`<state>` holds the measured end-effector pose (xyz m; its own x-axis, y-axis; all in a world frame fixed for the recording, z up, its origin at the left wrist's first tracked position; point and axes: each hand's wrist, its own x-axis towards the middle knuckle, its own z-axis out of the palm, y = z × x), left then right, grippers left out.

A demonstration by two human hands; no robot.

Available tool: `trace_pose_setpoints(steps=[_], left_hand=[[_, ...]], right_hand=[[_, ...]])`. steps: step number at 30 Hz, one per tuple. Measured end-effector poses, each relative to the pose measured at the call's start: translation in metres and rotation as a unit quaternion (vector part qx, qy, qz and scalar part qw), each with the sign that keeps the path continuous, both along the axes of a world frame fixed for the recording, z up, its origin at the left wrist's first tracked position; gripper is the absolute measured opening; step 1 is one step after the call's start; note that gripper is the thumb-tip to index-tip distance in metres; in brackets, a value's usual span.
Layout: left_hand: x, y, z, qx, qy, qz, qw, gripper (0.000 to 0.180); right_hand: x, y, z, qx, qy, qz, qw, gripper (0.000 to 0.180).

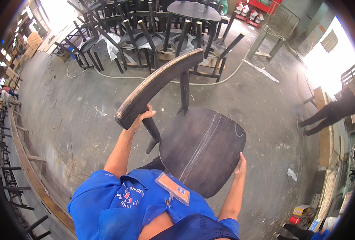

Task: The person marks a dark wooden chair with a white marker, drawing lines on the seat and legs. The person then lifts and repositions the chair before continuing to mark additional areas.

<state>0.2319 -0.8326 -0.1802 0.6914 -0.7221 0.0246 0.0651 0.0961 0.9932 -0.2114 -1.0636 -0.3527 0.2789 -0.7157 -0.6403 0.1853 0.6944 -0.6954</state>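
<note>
A dark wooden chair [203,148] is held in front of my body, its seat facing up and its curved backrest [159,86] on the far left side. Pale bare wood shows along the backrest's top edge, and light chalk-like lines cross the seat. My left hand [139,120] is closed around the chair just below the near end of the backrest, by the rear post. At the seat's right edge, my right hand [240,165] grips the rim, its other fingers partly hidden. The chair's legs are mostly hidden under the seat.
Dark chairs [145,40] are stacked at the back, with a dark round-cornered top [194,11] among them. A pale hose [225,80] curves over the concrete floor. A long wooden rail [33,172] runs along the left. Another person [331,114] is at the right.
</note>
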Motion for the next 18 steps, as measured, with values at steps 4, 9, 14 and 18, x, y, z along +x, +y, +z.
trace_pose_setpoints(steps=[4, 9, 14, 18], left_hand=[[0.041, -0.029, -0.019, -0.022, 0.013, 0.027, 0.999, 0.025], [0.115, -0.087, -0.065, 0.002, 0.056, -0.012, 0.998, 0.028], [0.173, -0.153, -0.115, 0.06, 0.034, -0.052, 0.996, 0.027], [0.215, -0.206, -0.173, 0.126, 0.032, -0.111, 0.985, 0.026]], right_hand=[[0.044, -0.031, -0.018, 0.019, -0.039, 0.004, 0.999, 0.056], [0.096, -0.057, -0.041, 0.017, 0.041, -0.034, 0.998, 0.056], [0.135, -0.083, -0.087, 0.087, 0.051, -0.07, 0.992, 0.058], [0.159, -0.095, -0.156, 0.149, 0.077, -0.12, 0.978, 0.06]])
